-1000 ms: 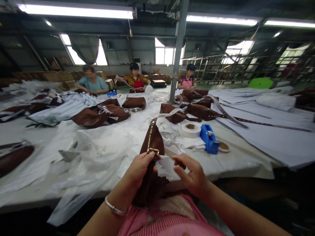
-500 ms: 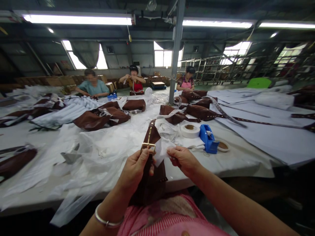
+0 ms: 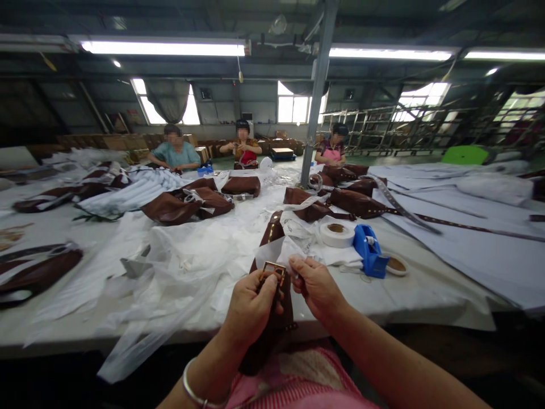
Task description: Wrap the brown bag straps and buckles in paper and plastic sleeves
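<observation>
My left hand is closed round a brown studded leather strap just below its gold buckle. My right hand pinches a piece of white tissue paper that stands up behind the buckle. The strap runs from my lap over the table's front edge and away across the white table. Both hands are close together at the buckle.
A white tape roll and a blue tape dispenser lie to the right of the strap. Clear plastic bags spread out on the left. Brown leather bags lie further back. Three people sit working at the far side.
The buckle and both hands have dropped slightly toward me. The white paper, held beside the buckle before, now rises behind it in my right hand's pinch.
</observation>
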{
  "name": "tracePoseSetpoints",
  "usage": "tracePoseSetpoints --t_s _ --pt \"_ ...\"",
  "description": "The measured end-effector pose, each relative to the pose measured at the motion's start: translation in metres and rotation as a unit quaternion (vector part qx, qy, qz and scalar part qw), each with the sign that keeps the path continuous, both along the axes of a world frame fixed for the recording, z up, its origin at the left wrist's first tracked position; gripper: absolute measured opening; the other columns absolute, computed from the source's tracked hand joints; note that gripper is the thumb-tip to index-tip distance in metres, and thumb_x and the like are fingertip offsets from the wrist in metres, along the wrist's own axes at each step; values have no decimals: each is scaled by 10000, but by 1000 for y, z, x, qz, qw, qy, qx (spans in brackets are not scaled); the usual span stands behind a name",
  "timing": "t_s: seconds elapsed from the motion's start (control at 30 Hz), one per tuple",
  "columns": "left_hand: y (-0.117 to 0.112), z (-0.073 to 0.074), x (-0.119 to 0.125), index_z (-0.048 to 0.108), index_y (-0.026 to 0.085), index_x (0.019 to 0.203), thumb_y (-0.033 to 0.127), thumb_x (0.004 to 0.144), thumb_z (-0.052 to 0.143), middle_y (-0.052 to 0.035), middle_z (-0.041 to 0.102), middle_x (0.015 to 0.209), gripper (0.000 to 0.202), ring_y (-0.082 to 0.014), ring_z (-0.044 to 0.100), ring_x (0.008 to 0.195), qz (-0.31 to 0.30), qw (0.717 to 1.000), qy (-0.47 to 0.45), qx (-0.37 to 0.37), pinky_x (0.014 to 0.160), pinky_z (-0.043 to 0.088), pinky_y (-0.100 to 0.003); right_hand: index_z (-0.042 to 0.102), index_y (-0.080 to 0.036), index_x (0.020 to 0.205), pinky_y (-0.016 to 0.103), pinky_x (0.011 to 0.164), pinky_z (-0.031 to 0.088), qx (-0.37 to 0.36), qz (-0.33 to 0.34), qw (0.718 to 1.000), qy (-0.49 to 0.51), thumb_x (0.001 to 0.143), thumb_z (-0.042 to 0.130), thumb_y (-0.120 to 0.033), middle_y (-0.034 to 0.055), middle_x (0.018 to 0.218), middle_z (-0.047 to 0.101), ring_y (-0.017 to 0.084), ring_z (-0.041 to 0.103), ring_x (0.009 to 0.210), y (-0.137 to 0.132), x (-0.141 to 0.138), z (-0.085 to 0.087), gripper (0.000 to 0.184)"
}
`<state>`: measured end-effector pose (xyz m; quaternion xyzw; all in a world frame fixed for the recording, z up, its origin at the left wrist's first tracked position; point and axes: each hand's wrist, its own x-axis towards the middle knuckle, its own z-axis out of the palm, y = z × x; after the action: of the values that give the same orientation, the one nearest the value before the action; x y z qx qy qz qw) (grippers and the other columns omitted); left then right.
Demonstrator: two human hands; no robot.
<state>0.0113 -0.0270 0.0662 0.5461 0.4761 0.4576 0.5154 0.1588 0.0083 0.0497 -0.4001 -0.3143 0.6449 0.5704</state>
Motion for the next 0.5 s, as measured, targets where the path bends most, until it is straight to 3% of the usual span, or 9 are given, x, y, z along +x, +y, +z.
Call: tracePoseSetpoints --t_s 0.17,0.33,0.5 --pt "1 -1 -1 632 126 884 440 917 554 -33 641 690 325 -111 587 499 31 999 17 17 468 435 -186 570 -125 744 205 446 227 11 -5 1000 -5 613 876 -490 -35 596 485 46 356 480 1 -5 -4 494" --pt "2 -8 2 617 134 818 423 945 529 -19 620 655 328 -114 578 509 -5 999 29 27 491 447 -201 587 -128 723 207 465 273 45 -17 999 -5 694 847 -483 -35 570 478 52 373 486 -2 -11 -8 441" --pt "3 -10 6 601 135 794 508 940 533 -32 621 619 406 -130 570 494 -29 999 32 3 463 436 -211 635 -131 736 211 475 329 63 22 998 -9 777 799 -472 -12 581 525 70 435 500 -6 -10 -12 381"
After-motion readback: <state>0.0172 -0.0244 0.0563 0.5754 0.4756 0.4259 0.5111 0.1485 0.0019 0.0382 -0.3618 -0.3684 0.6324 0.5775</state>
